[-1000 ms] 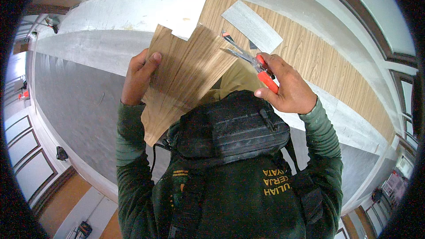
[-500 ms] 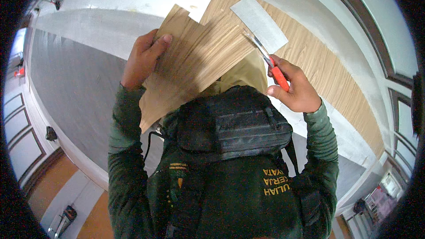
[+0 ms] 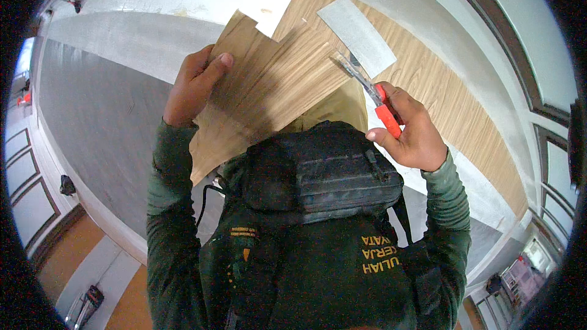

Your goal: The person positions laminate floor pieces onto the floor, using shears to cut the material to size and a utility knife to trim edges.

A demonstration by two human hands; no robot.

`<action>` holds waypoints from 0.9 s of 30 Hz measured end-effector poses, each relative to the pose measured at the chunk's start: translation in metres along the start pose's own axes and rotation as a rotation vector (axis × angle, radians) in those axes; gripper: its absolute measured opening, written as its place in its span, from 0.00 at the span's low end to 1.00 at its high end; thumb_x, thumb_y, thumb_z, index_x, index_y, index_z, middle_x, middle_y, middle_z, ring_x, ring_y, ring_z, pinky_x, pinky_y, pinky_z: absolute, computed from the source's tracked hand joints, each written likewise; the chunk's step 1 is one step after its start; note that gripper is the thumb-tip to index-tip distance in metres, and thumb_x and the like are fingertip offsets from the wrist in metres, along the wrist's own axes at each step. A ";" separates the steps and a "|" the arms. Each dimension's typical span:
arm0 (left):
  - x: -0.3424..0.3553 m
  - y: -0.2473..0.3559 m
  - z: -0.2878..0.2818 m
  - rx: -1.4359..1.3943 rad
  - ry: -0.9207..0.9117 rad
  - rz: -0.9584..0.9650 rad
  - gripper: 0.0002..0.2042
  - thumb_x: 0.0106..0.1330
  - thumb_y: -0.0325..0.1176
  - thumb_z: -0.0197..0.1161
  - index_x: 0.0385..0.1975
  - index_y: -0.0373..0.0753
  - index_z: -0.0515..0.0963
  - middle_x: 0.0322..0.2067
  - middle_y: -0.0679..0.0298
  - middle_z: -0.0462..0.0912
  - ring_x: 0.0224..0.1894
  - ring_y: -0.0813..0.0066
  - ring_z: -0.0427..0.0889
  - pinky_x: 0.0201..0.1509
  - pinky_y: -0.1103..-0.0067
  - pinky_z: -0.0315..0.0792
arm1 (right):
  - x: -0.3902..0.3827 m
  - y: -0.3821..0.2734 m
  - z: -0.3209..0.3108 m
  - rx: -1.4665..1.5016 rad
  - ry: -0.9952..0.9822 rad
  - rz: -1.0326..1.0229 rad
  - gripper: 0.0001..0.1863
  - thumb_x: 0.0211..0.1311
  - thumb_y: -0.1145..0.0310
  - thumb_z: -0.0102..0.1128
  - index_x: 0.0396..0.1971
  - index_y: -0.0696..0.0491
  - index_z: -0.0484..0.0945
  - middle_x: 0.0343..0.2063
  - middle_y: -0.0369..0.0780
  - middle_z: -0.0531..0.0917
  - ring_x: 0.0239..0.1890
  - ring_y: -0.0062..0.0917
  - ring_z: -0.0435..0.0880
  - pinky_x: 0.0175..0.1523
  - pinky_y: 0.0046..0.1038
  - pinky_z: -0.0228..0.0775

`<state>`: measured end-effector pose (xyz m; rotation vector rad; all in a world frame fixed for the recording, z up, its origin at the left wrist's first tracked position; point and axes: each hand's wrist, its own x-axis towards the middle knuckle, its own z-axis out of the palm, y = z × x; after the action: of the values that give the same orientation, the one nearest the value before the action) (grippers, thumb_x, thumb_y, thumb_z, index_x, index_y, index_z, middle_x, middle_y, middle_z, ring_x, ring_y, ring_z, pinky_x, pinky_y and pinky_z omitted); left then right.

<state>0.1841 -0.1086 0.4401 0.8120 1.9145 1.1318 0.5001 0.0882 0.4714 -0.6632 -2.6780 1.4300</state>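
My left hand (image 3: pixel 195 82) grips the left part of a wood-look plank (image 3: pixel 269 85), thumb on top. The plank slants over my lap, and a step-shaped notch shows in its far edge. My right hand (image 3: pixel 413 122) is closed on the red handles of a hand tool with long metal jaws (image 3: pixel 387 119), pliers or snips; I cannot tell which. The jaw tips lie at the plank's right end; whether they bite into it I cannot make out. Just beyond them, a light-grey rectangular plate (image 3: pixel 361 33) rests on a wood-look covering (image 3: pixel 452 98).
White and grey bare surface (image 3: pixel 110 79) spreads to the left. A wall with dark trim (image 3: pixel 501 30) rises at the right. A black pouch (image 3: pixel 324 171) hangs at my front. A small dark object (image 3: pixel 67 185) lies at the far left, and a tool (image 3: pixel 85 305) lies at the lower left.
The red-handled tool and my right hand have shifted slightly down and right, its handles a little wider apart. The plank has tilted slightly in my left hand.
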 end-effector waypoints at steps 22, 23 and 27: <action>-0.004 0.004 0.003 -0.073 0.009 0.028 0.20 0.71 0.43 0.58 0.48 0.28 0.77 0.37 0.68 0.82 0.40 0.83 0.75 0.45 0.81 0.70 | -0.005 0.003 -0.001 -0.093 0.023 -0.090 0.36 0.53 0.60 0.71 0.56 0.64 0.66 0.42 0.55 0.77 0.44 0.52 0.79 0.50 0.41 0.72; -0.004 0.003 0.003 -0.094 0.008 0.027 0.20 0.71 0.42 0.58 0.49 0.28 0.77 0.37 0.68 0.82 0.40 0.83 0.76 0.45 0.81 0.71 | -0.005 0.002 0.000 -0.084 0.026 -0.092 0.36 0.53 0.61 0.71 0.56 0.64 0.66 0.42 0.55 0.77 0.44 0.52 0.79 0.49 0.41 0.72; -0.005 0.003 0.007 -0.097 0.046 0.045 0.20 0.71 0.42 0.58 0.49 0.28 0.77 0.38 0.68 0.82 0.40 0.83 0.76 0.45 0.81 0.71 | -0.004 0.000 0.000 -0.062 0.029 -0.073 0.34 0.54 0.62 0.70 0.57 0.63 0.66 0.41 0.55 0.77 0.43 0.53 0.79 0.48 0.41 0.72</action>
<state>0.1929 -0.1088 0.4425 0.7855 1.8713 1.2709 0.5038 0.0867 0.4721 -0.5790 -2.7044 1.3144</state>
